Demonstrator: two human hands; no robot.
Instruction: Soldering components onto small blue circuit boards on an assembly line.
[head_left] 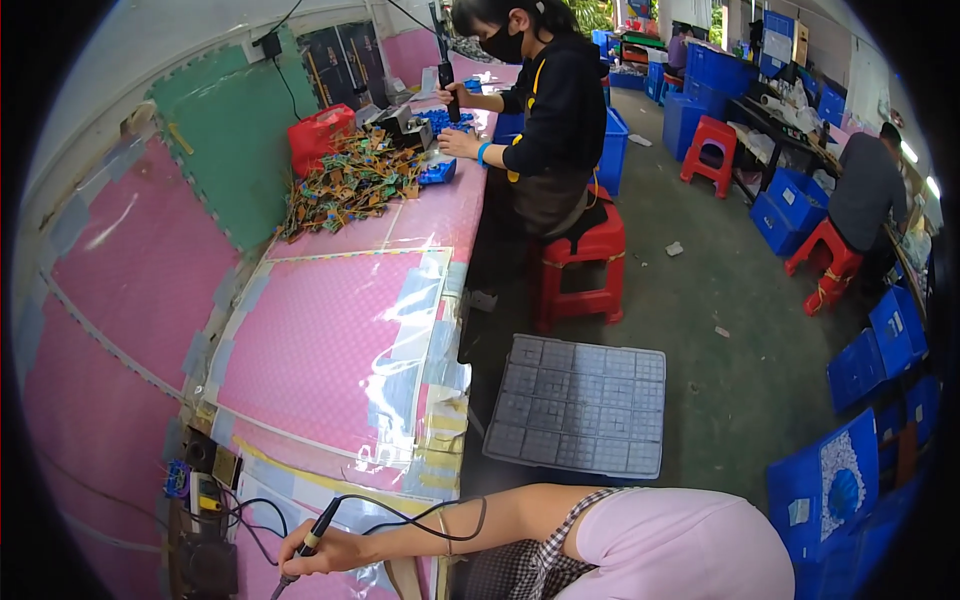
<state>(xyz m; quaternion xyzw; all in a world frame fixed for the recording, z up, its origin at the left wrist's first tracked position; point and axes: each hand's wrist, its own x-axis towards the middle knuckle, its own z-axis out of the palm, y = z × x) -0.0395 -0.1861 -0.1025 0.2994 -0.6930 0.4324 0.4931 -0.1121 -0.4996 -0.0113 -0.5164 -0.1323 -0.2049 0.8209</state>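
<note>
At the lower edge, my right hand (pixel 340 552) is closed around the black handle of a soldering iron (pixel 322 522). The iron slants down to the left, and its far end runs toward the bottom rim of the picture. A black cord loops from the handle over my forearm. Beneath my hand lies the pink-covered workbench (pixel 310 340). Beside the iron, at the bench's back edge, is a small device with a yellow and white body (pixel 207 492) and cables. My left hand is out of sight.
A co-worker (pixel 555 120) sits on a red stool (pixel 580 255), holding a black upright tool (pixel 446 78) over blue parts. A heap of wired circuit boards (pixel 355 180) lies on the bench. A grey plastic crate (pixel 580 405) stands on the floor; blue bins (pixel 825 490) line the right.
</note>
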